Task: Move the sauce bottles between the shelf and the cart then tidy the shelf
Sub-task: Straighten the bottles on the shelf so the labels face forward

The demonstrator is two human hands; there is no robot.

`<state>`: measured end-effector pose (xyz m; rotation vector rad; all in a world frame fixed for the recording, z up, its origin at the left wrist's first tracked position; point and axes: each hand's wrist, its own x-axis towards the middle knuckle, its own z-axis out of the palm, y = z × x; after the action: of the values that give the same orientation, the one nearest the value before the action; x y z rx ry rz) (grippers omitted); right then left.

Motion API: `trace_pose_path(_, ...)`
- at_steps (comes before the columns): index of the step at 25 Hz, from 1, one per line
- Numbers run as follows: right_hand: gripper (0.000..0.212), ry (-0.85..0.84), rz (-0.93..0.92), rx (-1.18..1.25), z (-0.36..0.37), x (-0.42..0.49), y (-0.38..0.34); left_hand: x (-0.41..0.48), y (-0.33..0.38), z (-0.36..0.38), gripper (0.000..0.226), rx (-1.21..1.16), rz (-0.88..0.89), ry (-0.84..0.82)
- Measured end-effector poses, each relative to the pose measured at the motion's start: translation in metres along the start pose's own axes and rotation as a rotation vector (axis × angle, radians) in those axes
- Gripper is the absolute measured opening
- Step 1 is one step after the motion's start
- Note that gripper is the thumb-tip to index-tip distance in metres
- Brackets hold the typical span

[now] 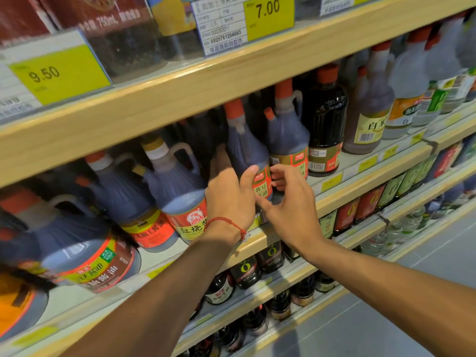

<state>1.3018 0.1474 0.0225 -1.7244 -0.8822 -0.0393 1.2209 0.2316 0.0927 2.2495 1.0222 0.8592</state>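
Holding one sauce bottle point(246, 150) — left hand point(229, 199), right hand point(292, 204).

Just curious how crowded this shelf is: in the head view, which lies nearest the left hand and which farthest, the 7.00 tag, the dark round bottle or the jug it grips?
1. Gripped jug: in the left hand itself.
2. Dark bottle: to the right, same row.
3. 7.00 tag: up high, on the upper shelf.
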Motion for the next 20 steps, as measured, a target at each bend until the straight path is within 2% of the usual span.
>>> trace_pose_path(7, 0.060, -0.038, -0.030, -0.012, -0.003, 0.000, 0.003, -0.007, 0.005, 0.005, 0.076, 0.042, -0.076, 0.060)
trace_pose_path(11, 0.057, -0.053, -0.045, -0.021, -0.005, -0.001, 0.002, -0.006, 0.008, 0.007, 0.066, -0.013, -0.119, 0.028)
trace_pose_path(14, 0.039, -0.066, -0.192, -0.014, -0.010, -0.015, -0.003, -0.023, 0.006, -0.002, 0.062, -0.024, 0.006, 0.025)
trace_pose_path(16, 0.034, -0.155, -0.299, -0.017, -0.008, -0.029, -0.009, -0.049, 0.000, -0.017, 0.059, -0.115, 0.114, 0.074)
trace_pose_path(18, 0.036, -0.260, -0.333, -0.024, 0.001, -0.037, -0.017, -0.069, -0.014, -0.037, 0.052, -0.173, 0.215, 0.143)
trace_pose_path(20, 0.044, -0.306, -0.311, -0.029, 0.015, -0.041, -0.028, -0.073, -0.033, -0.057, 0.047, -0.103, 0.270, 0.253)
